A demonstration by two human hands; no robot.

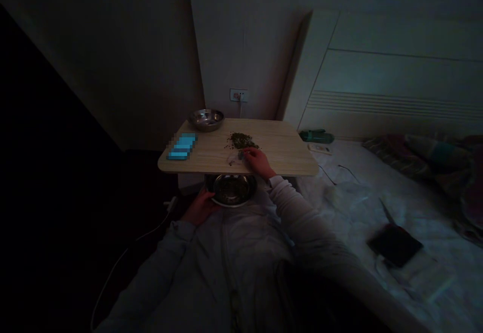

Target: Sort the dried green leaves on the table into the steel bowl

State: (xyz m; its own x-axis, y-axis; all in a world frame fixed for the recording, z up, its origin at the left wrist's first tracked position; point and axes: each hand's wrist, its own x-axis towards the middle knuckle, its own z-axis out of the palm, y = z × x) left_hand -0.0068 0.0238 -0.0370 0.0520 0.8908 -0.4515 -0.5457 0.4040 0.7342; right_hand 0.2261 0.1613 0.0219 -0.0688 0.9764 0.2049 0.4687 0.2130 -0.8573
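Observation:
My left hand grips the rim of a metal bowl below the table's front edge, close to my lap. A few small bits lie in the bottom of this bowl, too dark to name. My right hand rests over the front part of the small wooden table, its fingers drawn together at the near edge of a pile of small green grains, which look like mung beans. What its fingertips pinch, if anything, is too small to make out. A pale patch with a few dark bits lies left of the fingertips.
A second metal bowl stands at the table's back left corner, with a lit phone in front. To the right, a bed holds a green bottle, a pale phone-like object and a dark square item. A white cable trails at left.

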